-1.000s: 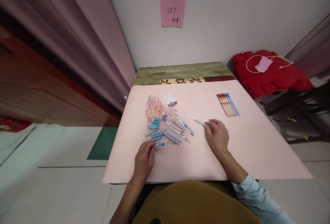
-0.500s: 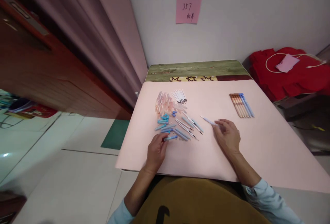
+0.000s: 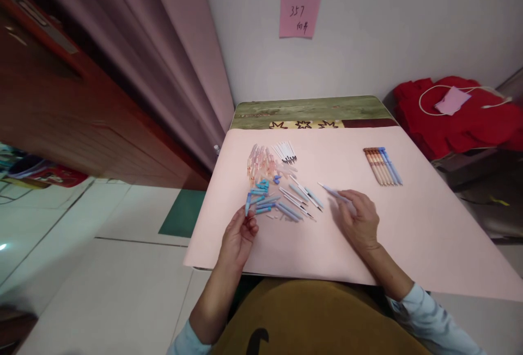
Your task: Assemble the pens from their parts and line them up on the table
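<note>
My left hand (image 3: 239, 235) is raised a little over the pink sheet (image 3: 408, 224), fingers pinched on a small blue pen cap (image 3: 247, 203) held upright. My right hand (image 3: 359, 218) rests on the sheet with its fingers closed on a pale blue pen barrel (image 3: 333, 191) that points up and left. Between the hands lies a loose heap of blue pen parts (image 3: 278, 202). Behind it are pink pen barrels (image 3: 259, 161) and a fan of white refills (image 3: 286, 152).
A neat row of finished pens (image 3: 383, 165), orange and blue, lies at the sheet's far right. The green table top (image 3: 310, 109) shows behind the sheet. A pink note (image 3: 300, 7) hangs on the wall. Red cloth (image 3: 457, 115) lies at the right; curtain at the left.
My left hand has lifted the blue cap off the heap and turned it upright. The right hand has shifted only slightly with its barrel. The view swung right earlier.
</note>
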### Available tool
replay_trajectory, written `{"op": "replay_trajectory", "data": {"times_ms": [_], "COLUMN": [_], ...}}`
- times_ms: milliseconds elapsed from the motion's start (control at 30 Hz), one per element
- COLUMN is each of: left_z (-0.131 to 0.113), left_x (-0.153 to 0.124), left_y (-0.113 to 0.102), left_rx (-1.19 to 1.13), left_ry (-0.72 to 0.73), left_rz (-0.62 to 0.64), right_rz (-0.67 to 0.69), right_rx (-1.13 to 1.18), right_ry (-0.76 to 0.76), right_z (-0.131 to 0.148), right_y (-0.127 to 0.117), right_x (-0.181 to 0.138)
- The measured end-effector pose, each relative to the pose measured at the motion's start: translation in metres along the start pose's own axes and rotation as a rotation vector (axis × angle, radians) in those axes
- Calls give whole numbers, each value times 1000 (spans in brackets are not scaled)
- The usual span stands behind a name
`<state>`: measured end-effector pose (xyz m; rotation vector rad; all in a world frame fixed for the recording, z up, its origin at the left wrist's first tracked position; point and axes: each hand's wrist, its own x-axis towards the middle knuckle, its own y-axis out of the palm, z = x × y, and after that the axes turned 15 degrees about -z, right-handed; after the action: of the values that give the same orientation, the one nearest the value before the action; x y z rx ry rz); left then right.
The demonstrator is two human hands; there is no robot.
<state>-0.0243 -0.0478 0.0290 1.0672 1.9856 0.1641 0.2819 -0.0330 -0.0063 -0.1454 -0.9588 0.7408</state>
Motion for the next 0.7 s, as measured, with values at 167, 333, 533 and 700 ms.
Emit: {"op": "replay_trajectory", "data": {"times_ms": [167,333,533,700], "left_z": [0,4,11,14], "left_x": [1,2,4,9], "left_y": [8,-3,-24,-20], "left_rx": [-51,13,-49,-85], "left_ry": [-127,-140,-147,-108], "left_rz": [148,217,319,337], "right_rz": [384,594,646,663], "right_rx": [194,68,8,-67], "right_ry": [2,-136,-200,-302], "right_z": [52,76,90,114], "right_y": [2,12,26,50], "right_x": [-14,-34,-34,-26]}}
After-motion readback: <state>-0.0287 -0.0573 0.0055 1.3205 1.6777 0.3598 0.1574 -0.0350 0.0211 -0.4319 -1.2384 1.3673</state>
